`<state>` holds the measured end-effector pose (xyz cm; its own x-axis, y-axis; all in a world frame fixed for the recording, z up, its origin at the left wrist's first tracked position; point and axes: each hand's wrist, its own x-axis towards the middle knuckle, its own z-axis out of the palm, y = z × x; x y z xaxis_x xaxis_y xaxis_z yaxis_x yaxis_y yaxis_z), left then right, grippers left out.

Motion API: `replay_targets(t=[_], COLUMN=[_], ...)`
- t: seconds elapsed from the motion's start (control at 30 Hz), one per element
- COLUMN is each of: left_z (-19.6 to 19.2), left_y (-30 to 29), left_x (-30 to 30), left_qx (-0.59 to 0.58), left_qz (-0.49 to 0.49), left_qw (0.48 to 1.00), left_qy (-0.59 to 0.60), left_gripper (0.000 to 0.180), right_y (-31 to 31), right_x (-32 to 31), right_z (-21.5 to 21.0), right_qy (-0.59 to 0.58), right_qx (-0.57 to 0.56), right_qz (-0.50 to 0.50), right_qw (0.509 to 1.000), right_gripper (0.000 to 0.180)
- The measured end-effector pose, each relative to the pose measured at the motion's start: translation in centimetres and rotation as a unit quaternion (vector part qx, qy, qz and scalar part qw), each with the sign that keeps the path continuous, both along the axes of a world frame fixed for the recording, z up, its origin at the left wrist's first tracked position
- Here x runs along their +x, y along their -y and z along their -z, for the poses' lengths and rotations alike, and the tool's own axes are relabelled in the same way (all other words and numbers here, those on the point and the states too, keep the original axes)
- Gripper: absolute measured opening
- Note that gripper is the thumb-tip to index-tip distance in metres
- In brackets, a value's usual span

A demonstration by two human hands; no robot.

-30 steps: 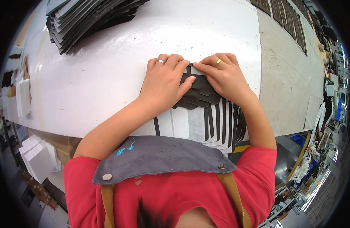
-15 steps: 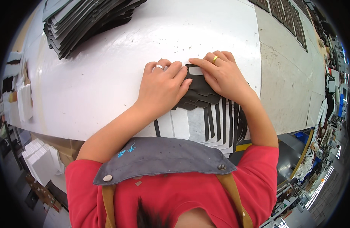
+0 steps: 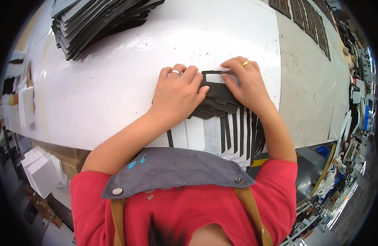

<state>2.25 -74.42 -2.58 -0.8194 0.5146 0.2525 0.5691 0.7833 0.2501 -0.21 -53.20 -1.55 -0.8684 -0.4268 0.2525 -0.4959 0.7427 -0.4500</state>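
Note:
A black, leather-like piece (image 3: pixel 219 91) with stepped lower edges and a white patch along its far edge lies in front of me. My left hand (image 3: pixel 175 92) presses its left side with bent fingers, the thumb lying on the black surface. At its far right corner my right hand (image 3: pixel 247 85) is closed in a pinch between thumb and forefinger. A thin, pale sliver shows at those fingertips, too small to name. Under the black piece, a fanned stack of white panels with black edges (image 3: pixel 213 131) reaches toward my apron. My left fingertips are partly hidden.
A tall stack of black and grey panels (image 3: pixel 94 26) stands on the white table (image 3: pixel 115 90) at the far left. Rows of dark brown strips (image 3: pixel 308 22) lie at the far right. White sheets (image 3: pixel 41 172) are piled low on the left.
My right hand has turned and lifted slightly off the far edge, now pinching a pale sliver. More of the white patch shows. My left hand stays nearly in place.

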Motion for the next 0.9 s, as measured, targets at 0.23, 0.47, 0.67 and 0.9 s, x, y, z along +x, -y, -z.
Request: replay_targets(t=[0.23,0.47,0.67,0.9], left_z=[-1.1,-2.9,-2.0,0.0], left_y=[-1.0,-1.2,-2.3,-2.4], left_x=[-0.5,-0.3,-2.1,-2.2], left_qx=[0.125,0.159,0.181,0.101], left_qz=[0.013,0.095,0.061,0.026], left_qw=[0.992,0.969,0.956,0.987], left_qy=[0.019,0.162,0.221,0.123], left_gripper=[0.022,0.011,0.015,0.03], right_y=[-1.0,-2.8,-2.6,-2.7], right_x=[0.2,0.9,-1.0,-0.9], right_z=[-1.7,-5.0,-1.4,-0.4], right_qy=[-0.011,0.265,0.208,0.204], right_qx=[0.029,-0.097,-0.035,-0.055], right_qz=[-0.037,0.029,0.005,-0.016], right_qw=[0.999,0.959,0.978,0.977], right_gripper=[0.007,0.014,0.016,0.018])
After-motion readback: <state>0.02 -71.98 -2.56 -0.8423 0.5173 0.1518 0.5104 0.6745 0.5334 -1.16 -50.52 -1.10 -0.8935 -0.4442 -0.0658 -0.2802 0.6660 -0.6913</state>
